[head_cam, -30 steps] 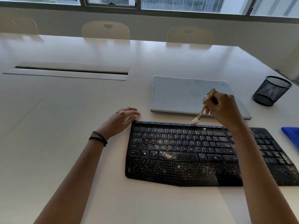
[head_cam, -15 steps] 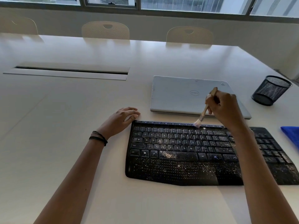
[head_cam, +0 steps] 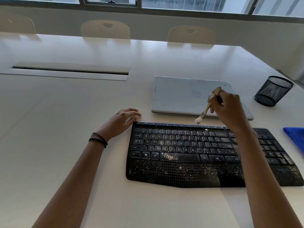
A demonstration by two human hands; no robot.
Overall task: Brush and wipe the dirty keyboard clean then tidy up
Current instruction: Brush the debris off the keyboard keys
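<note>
A black keyboard speckled with white crumbs and dust lies on the white table in front of me. My right hand grips a small wooden-handled brush, its pale bristles just above the keyboard's top edge near the middle. My left hand rests on the table with relaxed fingers touching the keyboard's upper left corner. A blue cloth lies at the right edge, beside the keyboard.
A closed silver laptop lies just behind the keyboard. A black mesh pen cup stands at the right. A cable slot runs across the table at left. Chairs line the far side under windows.
The brush tip has shifted slightly along the keyboard's top row and lifted a little. My left hand has stayed at the keyboard's corner.
</note>
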